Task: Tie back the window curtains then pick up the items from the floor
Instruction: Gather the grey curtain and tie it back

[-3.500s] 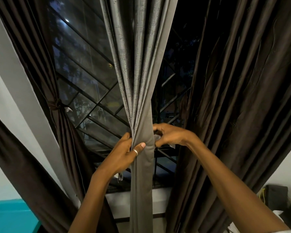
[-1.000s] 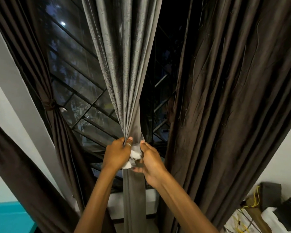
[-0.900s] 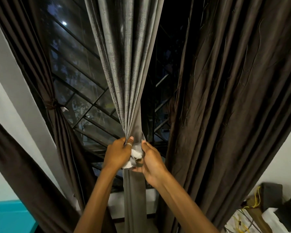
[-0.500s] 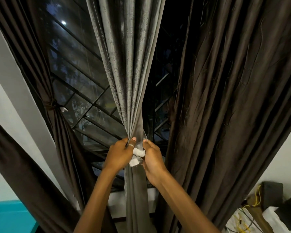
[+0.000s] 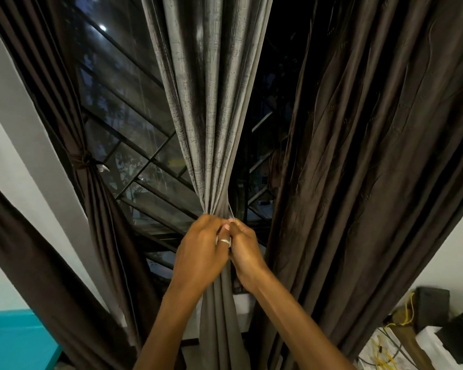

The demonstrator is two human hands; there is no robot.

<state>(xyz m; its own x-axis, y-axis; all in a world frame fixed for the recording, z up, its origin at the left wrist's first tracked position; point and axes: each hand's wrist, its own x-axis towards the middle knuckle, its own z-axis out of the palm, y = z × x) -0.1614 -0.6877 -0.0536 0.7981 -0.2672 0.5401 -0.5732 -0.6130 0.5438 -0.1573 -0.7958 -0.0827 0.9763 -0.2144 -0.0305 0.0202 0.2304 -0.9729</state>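
Observation:
A grey curtain [image 5: 206,108] hangs in the middle of the window, gathered into a narrow bunch. My left hand [image 5: 201,256] and my right hand [image 5: 245,252] meet at the gathered point, fingers curled and pinching a white tie that is almost fully hidden between them; only a sliver shows by the ring. A dark brown curtain [image 5: 88,198] at the left is bound with a knot [image 5: 82,158]. Another dark brown curtain [image 5: 372,156] hangs loose at the right.
Behind the curtains is a dark window with a diagonal metal grille [image 5: 134,134]. A teal surface [image 5: 14,340] sits at the bottom left. At the bottom right lie a black box [image 5: 432,305], yellow cables [image 5: 385,351] and white items [image 5: 428,340].
My hands have closed together over the white tie, which showed plainly before and is now nearly covered. The curtain bunch is drawn tighter.

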